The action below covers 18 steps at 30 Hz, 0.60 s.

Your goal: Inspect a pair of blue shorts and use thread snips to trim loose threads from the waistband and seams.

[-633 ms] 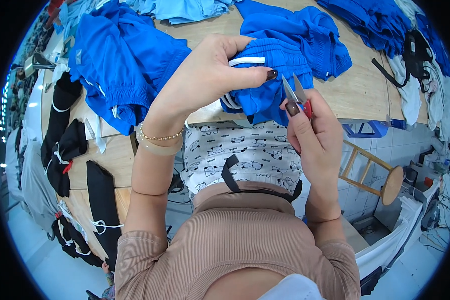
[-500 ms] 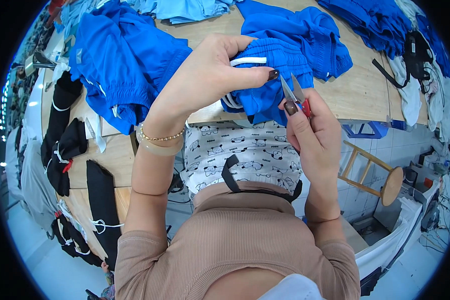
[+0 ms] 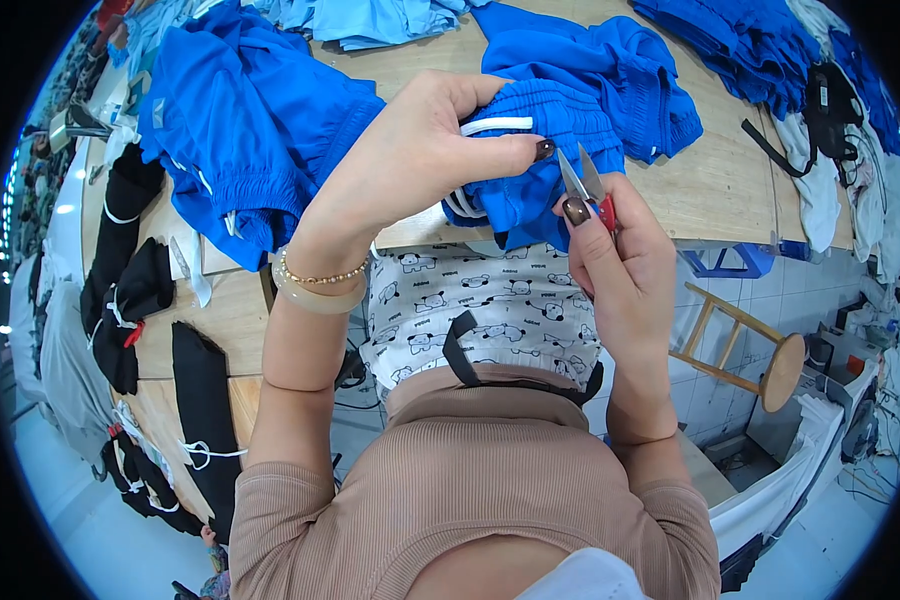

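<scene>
My left hand (image 3: 450,140) is closed on the gathered elastic waistband of a blue garment (image 3: 575,115), its thumb pressed along the front. A white drawstring (image 3: 498,125) runs across the gathers under that hand. In my right hand (image 3: 620,265) is a pair of thread snips (image 3: 592,186) with a red part near the grip. The two pointed blades stand apart and point up at the blue fabric, close by my left thumb. Whether the blades touch the cloth I cannot tell. The rest of the garment lies on the wooden table (image 3: 710,200).
Another blue garment (image 3: 250,120) lies on the left, with light blue cloth (image 3: 390,18) behind. More blue pieces (image 3: 735,45) are piled at the far right. Tied black rolls (image 3: 205,400) lie at the left. A wooden stool (image 3: 782,372) lies tipped at the right.
My right hand and the snips have shifted very slightly. The left hand keeps the same grip on the waistband.
</scene>
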### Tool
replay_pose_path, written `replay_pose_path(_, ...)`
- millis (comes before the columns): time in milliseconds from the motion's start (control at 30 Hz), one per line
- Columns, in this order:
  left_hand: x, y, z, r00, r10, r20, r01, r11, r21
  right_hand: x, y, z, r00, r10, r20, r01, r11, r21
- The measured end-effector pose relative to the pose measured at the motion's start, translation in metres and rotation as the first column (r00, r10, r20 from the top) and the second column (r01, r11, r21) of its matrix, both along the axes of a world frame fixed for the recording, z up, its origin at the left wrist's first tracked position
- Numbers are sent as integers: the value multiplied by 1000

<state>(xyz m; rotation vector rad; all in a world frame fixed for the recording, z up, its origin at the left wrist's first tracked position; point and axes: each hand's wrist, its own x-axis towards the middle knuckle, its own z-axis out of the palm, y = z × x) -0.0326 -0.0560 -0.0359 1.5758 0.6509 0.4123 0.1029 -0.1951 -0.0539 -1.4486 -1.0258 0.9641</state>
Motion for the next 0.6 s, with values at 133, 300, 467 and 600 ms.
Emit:
replay_pose_path(133,0,0,1,1000,4,16,-3,999,-38,-1,0,-5,997,-33,75,29,998,55)
replay_pose_path(300,2,0,-3,999,3,44,-1,999,-43,-5,1,-6,996,-68,64,64,996,64)
replay_pose_path(467,6,-4,-6,994,54,97,-54,999,-9,-1,2,-3,942,-28,-333,11,999,-53)
replay_pose_path(600,7,-4,-5,993,60,98,-60,998,-5,-3,5,-8,794,-23,-607,-7,999,-47)
